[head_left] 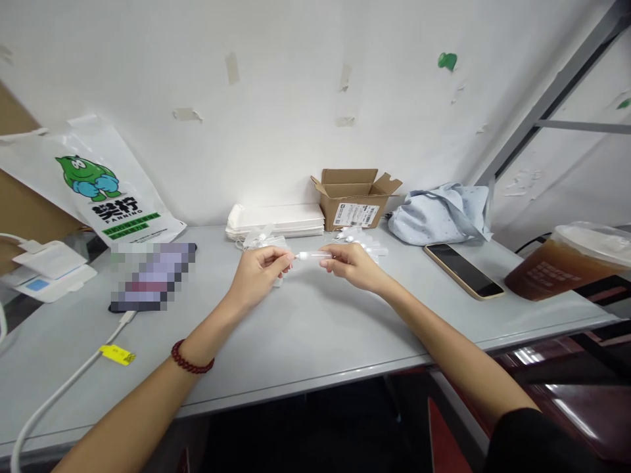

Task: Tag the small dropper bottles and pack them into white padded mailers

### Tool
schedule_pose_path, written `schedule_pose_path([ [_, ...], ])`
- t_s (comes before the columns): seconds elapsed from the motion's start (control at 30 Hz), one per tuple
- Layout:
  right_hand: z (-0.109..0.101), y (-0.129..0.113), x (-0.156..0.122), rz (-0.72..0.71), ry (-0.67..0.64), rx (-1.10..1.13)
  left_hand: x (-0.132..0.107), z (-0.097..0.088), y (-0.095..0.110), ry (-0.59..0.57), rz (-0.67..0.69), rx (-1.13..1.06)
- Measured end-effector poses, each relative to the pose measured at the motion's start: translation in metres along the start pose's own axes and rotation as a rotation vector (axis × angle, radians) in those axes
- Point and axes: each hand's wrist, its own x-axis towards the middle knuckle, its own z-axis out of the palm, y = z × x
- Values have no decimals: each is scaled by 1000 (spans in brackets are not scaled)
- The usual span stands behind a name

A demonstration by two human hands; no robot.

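A slim clear tube with a white end piece (306, 255) is held level above the table, between my two hands. My left hand (263, 268) pinches the narrow tip at its white end with thumb and forefinger. The clear end sits in the closed fingers of my right hand (355, 264), which partly hide it. Behind my left hand lies a small heap of clear plastic pieces with white parts (262, 236). Similar clear and white pieces (352, 234) lie behind my right hand.
White paper bags (276, 220) lie stacked by the wall beside an open cardboard box (353, 203). At right are a pale blue cloth bag (438, 213), a phone (463, 270) and a drink cup (552, 266). A blurred-out device (155, 276) with a white cable (64, 387) is at left.
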Motion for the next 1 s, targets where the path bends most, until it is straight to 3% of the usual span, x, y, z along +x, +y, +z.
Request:
schedule_pose_path([
  [0.53,-2,3,0,-14,24,-68,7,-13,-6,-47,-75,-46],
  [0.83,2,0,-1,-50,19,-114,3,-9,3,-201,-58,82],
  [1.0,1,2,-1,-54,28,-119,5,-13,2,-181,-62,101],
])
